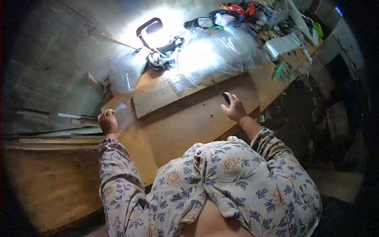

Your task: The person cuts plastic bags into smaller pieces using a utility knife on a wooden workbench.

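Note:
At the left edge of the wooden work surface, my left hand (107, 121) is closed on a clear plastic sheet (125, 115), part of which lies across the wood. My right hand (235, 110) is over the right half of the surface, its fingers round a slim black-handled tool (225, 97). The tool's tip points away from me and is too small to make out. Beyond both hands lies a wooden board (158, 99), and a pile of clear plastic sheets (221, 51) overlaps its far edge.
A bright lamp (152, 29) with a dark curved frame stands at the back. Bags and clutter (244, 14) fill the back right, near a stack of plastic film (283, 46) and a green strip (278, 71). Wooden planks (59, 141) lie at the left.

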A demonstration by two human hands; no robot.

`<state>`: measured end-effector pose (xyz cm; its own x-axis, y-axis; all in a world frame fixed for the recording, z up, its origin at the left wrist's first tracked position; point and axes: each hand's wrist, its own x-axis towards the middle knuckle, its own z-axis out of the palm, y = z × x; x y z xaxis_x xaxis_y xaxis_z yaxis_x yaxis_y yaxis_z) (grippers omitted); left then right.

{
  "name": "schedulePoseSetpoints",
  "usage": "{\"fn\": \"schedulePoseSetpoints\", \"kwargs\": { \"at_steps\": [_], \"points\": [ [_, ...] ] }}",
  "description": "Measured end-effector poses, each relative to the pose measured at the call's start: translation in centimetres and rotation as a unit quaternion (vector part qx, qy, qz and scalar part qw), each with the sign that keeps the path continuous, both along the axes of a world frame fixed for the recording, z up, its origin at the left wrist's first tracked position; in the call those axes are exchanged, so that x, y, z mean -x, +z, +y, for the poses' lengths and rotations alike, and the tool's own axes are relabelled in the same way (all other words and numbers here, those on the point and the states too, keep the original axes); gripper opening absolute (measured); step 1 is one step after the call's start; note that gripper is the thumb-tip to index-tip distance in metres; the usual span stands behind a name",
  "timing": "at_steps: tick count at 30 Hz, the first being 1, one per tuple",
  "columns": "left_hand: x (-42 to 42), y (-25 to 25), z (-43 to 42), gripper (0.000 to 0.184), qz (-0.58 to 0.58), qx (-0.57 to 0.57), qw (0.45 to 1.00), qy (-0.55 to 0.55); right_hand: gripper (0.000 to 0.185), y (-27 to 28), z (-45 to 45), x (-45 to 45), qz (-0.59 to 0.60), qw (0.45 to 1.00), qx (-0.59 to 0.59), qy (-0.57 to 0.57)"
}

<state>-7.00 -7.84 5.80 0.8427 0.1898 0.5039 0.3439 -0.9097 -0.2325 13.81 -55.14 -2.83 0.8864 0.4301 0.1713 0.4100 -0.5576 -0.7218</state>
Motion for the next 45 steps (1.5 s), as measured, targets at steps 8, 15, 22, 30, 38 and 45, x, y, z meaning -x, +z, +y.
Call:
{"fn": "schedulePoseSetpoints", "kwargs": {
  "at_steps": [8, 15, 22, 30, 38, 45],
  "points": [
    [-1.3, -1.9, -3.2, 0.068, 0.168, 0.135, 0.945, 0.247, 0.031, 6.3, 12.2, -2.2, 0.089, 0.966, 0.133, 0.201],
    [-3.2, -5.5, -11.9, 0.059, 0.054, 0.22, 0.972, -0.065, 0.037, 2.1, 17.0, -1.4, 0.058, 0.967, 0.153, 0.194],
    [-8.2, -5.5, -19.7, 0.058, 0.133, 0.237, 0.961, -0.053, 0.035, -1.0, 17.3, -0.2, -0.067, 0.98, 0.048, 0.181],
    [-9.6, 0.0, -18.0, 0.016, -0.038, 0.222, 0.952, -0.208, 0.03, 7.1, 15.8, 0.5, 0.113, 0.96, -0.166, 0.198],
    [-6.4, 8.5, -13.8, 0.011, -0.07, 0.197, 0.97, -0.12, 0.035, 14.6, 17.7, 0.8, 0.21, 0.929, -0.203, 0.226],
    [1.4, 21.7, -4.8, 0.016, 0.069, 0.012, 0.933, 0.353, 0.04, 13.9, 16.9, 1.7, 0.101, 0.936, -0.032, 0.336]
  ]
}}
